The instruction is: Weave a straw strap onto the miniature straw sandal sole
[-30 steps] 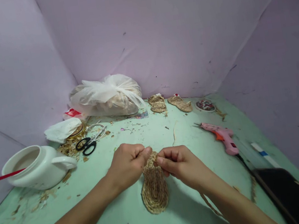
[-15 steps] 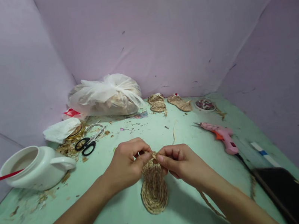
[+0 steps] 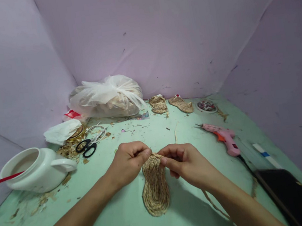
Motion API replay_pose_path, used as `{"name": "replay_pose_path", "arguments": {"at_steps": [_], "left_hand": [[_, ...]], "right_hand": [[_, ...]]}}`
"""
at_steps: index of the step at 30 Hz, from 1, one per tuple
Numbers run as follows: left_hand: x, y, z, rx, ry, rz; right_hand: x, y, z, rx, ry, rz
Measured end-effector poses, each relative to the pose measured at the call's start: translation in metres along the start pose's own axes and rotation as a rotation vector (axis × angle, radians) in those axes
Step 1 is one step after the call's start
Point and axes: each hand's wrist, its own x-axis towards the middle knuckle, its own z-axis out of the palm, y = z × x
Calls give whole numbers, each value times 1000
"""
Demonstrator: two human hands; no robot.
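A woven straw sandal sole (image 3: 155, 188), coiled from braided cord, lies in front of me with its rounded broad end towards me. At its far end my left hand (image 3: 131, 161) is closed, thumb and forefinger pinching the straw braid (image 3: 154, 156) there. From the other side my right hand (image 3: 180, 162) grips the braid at the sole's far right edge between thumb and forefinger, its other fingers curled. A length of straw cord (image 3: 216, 206) trails out below my right wrist. The fingertips hide exactly how the braid sits in them.
To the left stand a white pot (image 3: 47, 179) with a red stick (image 3: 1, 180) and black-handled scissors (image 3: 87, 148). A plastic bag (image 3: 105, 99), small straw sandals (image 3: 180, 104) and a bead dish (image 3: 206, 106) line the back. Rightwards lie a pink glue gun (image 3: 223, 136) and a dark phone-like slab (image 3: 293, 197).
My fingers have parted slightly at the sole's far end, the left drawing left and up. More of the sole's tip and the braid along it now shows. The sole stays in place.
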Motion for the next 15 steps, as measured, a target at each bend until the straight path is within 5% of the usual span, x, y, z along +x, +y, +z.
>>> {"name": "replay_pose_path", "arguments": {"at_steps": [6,15], "left_hand": [[0,-5,1,-44,-72,-44],[5,-2,-8,-158,17,-128]], "right_hand": [[3,-1,0,1,39,32],[6,3,1,90,49,109]]}}
